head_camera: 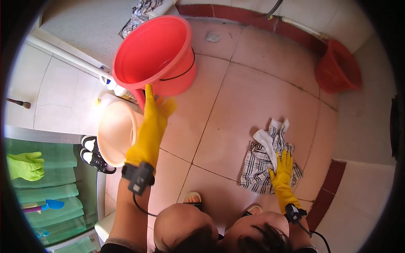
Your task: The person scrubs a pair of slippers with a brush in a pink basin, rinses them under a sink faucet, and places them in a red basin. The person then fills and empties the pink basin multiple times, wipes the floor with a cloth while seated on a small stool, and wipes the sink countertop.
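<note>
My left hand [152, 120], in a yellow rubber glove, is at the near rim of a red plastic bucket [186, 72] with a thin black handle. One finger reaches the rim and the others are blurred, so whether it grips is unclear. The bucket's mouth faces toward me; it looks empty apart from a dark spot low inside. My right hand [282, 167], gloved the same, lies flat on a crumpled black-and-white plaid garment [258, 167] with white trim. The garment is spread on the pink tiled floor [205, 126].
Left of my left arm stands a cream basin [115, 132], with black-and-white sneakers [91, 153] beside it. A red perforated basket [337, 68] sits at the far right wall. More plaid cloth [139, 19] lies behind the bucket. A floor drain [212, 37] is near the back wall.
</note>
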